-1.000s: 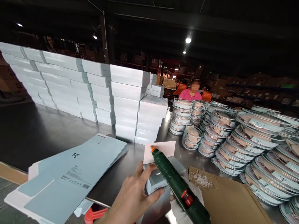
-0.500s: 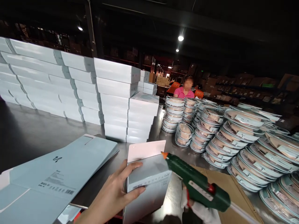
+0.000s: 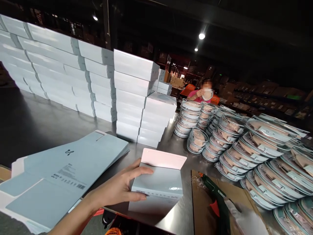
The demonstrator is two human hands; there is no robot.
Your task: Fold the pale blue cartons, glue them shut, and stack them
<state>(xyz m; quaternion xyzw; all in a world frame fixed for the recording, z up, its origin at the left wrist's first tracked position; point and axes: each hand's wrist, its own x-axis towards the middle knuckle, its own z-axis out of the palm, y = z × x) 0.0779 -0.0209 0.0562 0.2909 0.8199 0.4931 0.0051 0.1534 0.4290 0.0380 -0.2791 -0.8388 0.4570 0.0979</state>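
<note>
My left hand [image 3: 122,186] grips the left side of a light blue carton [image 3: 158,182], thumb on the near face and fingers on top. The carton's pink-lined end flap [image 3: 163,159] stands up, and small shiny spots show on the blue panel in front of it. To the right, a green hot glue gun [image 3: 215,195] with an orange tip and red trigger is down at the brown cardboard sheet [image 3: 199,215]. My right hand [image 3: 249,217], in a white glove, is at the gun's rear end; it is blurred, so its grip is unclear.
Flat blue carton blanks [image 3: 80,163] lie at the left. White boxes [image 3: 137,85] form a stacked wall behind. Stacks of plastic-wrapped round items [image 3: 259,163] line the right. A person in pink [image 3: 193,94] is beyond them, and the metal table [image 3: 66,120] runs underneath.
The glue gun has moved from the carton's flap down to the cardboard at the right, with my right hand. The carton is turned and tilted slightly; my left hand keeps hold.
</note>
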